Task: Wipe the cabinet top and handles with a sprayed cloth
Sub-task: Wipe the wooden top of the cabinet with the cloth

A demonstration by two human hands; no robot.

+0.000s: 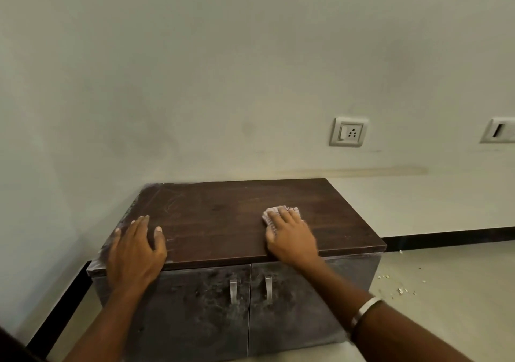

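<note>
— What did you have behind the work area on your feed?

— A pale wall (195, 69), smudged in places, with a brownish streak (362, 171) running low along it. A switch-and-socket plate (349, 132) sat on the right, and a second plate (500, 130) was cut off by the frame edge.

— And lower down?

— A black skirting strip (451, 239) ran along the wall's foot, above a light floor (446, 320) where I saw small crumbs of debris (400, 290) scattered.

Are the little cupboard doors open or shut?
Shut. Both cabinet doors sit flat and meet in the middle, the handles side by side, untouched.
</note>
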